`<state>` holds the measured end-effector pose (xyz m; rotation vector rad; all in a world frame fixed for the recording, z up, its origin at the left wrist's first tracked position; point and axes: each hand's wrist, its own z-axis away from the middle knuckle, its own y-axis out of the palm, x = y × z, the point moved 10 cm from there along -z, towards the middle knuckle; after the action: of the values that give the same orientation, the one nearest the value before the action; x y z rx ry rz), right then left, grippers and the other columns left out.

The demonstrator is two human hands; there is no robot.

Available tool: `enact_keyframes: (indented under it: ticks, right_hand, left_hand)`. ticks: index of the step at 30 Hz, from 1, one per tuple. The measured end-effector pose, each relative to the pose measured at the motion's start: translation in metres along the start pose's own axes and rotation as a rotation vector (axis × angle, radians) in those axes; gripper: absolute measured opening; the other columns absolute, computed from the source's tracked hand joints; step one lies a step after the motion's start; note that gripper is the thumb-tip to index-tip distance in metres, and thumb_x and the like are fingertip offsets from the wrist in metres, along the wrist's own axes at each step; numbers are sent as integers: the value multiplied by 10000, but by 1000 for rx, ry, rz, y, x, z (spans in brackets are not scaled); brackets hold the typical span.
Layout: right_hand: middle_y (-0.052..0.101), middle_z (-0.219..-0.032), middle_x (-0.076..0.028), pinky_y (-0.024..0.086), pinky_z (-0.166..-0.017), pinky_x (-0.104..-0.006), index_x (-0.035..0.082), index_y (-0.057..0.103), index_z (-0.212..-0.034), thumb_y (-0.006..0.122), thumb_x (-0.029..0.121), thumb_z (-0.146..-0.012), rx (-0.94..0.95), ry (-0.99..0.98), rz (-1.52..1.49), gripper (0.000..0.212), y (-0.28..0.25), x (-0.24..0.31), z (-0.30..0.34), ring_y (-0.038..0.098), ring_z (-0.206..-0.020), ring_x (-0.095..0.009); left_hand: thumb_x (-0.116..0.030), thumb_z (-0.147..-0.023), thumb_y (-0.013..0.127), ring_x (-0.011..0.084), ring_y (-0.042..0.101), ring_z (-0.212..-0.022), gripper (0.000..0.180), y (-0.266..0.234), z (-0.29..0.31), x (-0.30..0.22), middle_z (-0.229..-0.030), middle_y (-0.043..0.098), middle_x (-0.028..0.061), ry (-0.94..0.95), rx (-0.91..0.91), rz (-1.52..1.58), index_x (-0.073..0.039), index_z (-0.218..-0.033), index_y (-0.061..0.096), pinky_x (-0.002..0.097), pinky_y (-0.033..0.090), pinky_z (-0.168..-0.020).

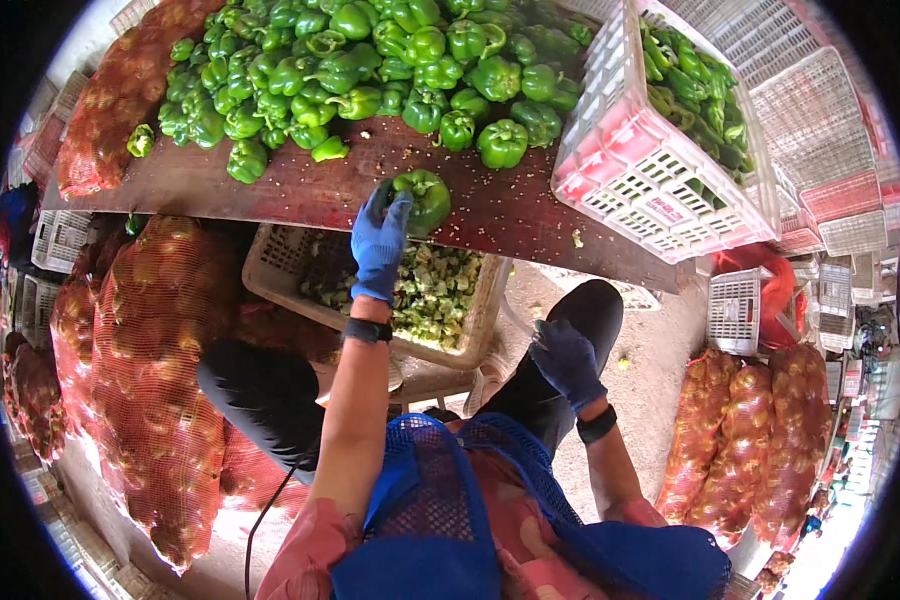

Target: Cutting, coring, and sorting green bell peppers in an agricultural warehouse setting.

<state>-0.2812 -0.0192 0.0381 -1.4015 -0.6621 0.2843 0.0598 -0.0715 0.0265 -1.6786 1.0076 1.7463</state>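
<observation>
In a blue glove, my left hand [380,240] grips a green bell pepper [429,203] at the near edge of the reddish-brown table [370,170]. My right hand [567,362], in a darker blue glove, is closed above my right knee; what it holds, if anything, I cannot make out. Beyond my left hand lies a large heap of green bell peppers [350,75]. Below the table edge, a crate [273,262] holds many pale green cut pieces [435,295].
A pink and white plastic crate [620,165] of long green peppers [695,80] stands tilted at the table's right. Red mesh sacks [160,400] of produce crowd the left; more mesh sacks [730,430] stand at right. Stacked crates [810,120] rise beyond.
</observation>
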Motion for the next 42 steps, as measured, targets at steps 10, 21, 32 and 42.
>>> enact_keyframes:
  ticks: [10, 21, 32, 42]
  right_hand:
    - [583, -735, -56, 461, -480, -267, 63, 587, -1117, 567, 216, -924, -123, 297, -1123, 247, -28, 12, -83, 568, -618, -82]
    - [607, -697, -206, 444, -525, -457, 24, 576, -852, 608, 205, -872, -566, -58, -586, 185, -38, 70, -154, 596, -641, -393]
    - [627, -734, -195, 471, -587, -435, 14, 601, -879, 553, 250, -901, -91, 250, -966, 242, -3, 65, -166, 620, -684, -373]
    - [610, -742, -254, 480, -558, -431, -25, 623, -847, 501, 280, -886, -54, 165, -616, 332, -16, 72, -180, 643, -675, -365]
  left_hand:
    - [-78, -887, 581, 165, 585, -1009, 360, 36, -13, 11, -1130, 614, 130, -42, 99, -234, 63, -1213, 523, 266, 459, -901]
    - [-285, -804, 697, 206, 634, -925, 533, 38, 2, 5, -1043, 647, 165, 14, 26, -375, 55, -1179, 531, 302, 486, -809]
    - [-404, -785, 688, 272, 645, -913, 533, 33, -2, 28, -981, 659, 169, 46, -6, -341, -47, -1169, 589, 360, 498, -786]
    - [-343, -746, 704, 278, 643, -900, 522, 32, -1, 27, -1034, 630, 171, 11, -45, -423, -61, -1173, 601, 359, 496, -810]
